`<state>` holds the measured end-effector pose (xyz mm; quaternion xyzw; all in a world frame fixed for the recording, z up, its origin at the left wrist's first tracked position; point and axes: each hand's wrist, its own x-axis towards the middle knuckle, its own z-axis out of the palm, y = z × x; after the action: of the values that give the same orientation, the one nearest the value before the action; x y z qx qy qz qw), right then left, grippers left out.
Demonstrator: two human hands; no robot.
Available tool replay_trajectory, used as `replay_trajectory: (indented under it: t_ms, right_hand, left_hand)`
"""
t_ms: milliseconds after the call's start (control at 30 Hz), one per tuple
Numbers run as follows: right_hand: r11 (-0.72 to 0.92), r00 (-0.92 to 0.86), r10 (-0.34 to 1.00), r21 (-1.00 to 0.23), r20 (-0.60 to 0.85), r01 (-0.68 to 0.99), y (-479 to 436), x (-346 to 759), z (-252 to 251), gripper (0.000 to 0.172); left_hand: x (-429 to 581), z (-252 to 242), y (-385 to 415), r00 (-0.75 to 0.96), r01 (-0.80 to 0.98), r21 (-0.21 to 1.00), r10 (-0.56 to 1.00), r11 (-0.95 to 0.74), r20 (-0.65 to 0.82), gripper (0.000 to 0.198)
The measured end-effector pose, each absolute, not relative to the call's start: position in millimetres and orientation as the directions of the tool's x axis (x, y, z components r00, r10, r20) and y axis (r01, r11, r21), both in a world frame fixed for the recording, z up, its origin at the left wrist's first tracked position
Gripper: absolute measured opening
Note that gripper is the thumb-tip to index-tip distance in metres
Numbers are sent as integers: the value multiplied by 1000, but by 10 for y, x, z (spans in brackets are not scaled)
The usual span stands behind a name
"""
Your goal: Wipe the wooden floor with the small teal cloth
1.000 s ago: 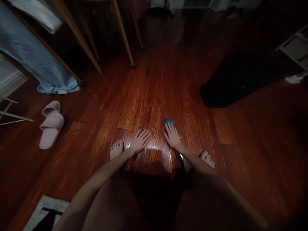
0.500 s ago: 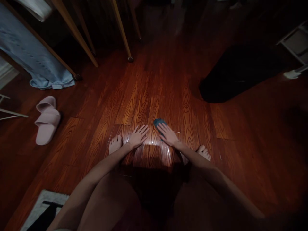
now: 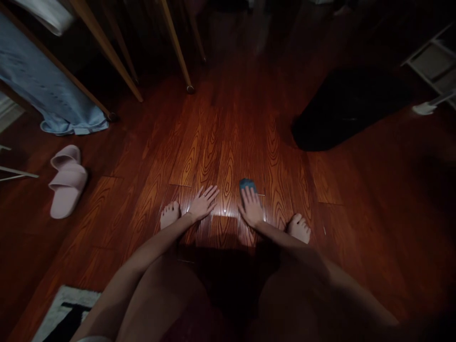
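Observation:
On the reddish-brown wooden floor, a small blue-green cloth lies under my right hand. That hand is flat and pressed on it, fingers stretched forward, so most of the cloth is covered; only its far end shows. My left hand rests palm down on the bare boards a short way to the left, its fingers spread and nothing in them. Glossy reflections show on the floor between the two hands.
My bare feet flank the hands. Pink slippers lie at the left, near blue jeans hanging to the floor. Wooden legs stand at the back. A black bin-like object stands back right. A light mat lies at lower left.
My right hand has slid slightly right with the cloth under it, and its fingers now point more straight ahead. My left hand has stayed in place.

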<state>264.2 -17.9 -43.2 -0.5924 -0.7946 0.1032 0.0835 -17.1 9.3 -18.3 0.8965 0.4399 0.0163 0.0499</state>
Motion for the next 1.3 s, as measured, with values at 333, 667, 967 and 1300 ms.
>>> replay_trajectory:
  t_ms: [333,667,967,1300]
  right_hand:
    - [328,-343,939,-324,14,887,505,2804,-409,65]
    - [115,-110,993,-253,33,960,1,2756,-491,76]
    - [628,-656,754,-251,-40,737,102,2369,-279,66]
    - [116,-113,993,-257,26,960,264,2834,-466,73]
  left_hand:
    - [-184,-159,110,619,781,112,785,-614,-20,66]
    - [-202,-172,104,615,785,106,788,-611,-16,65]
    - [-190,-151,102,618,781,122,786,-612,-7,66]
    - [-193,-118,106,610,790,106,790,-603,-51,63]
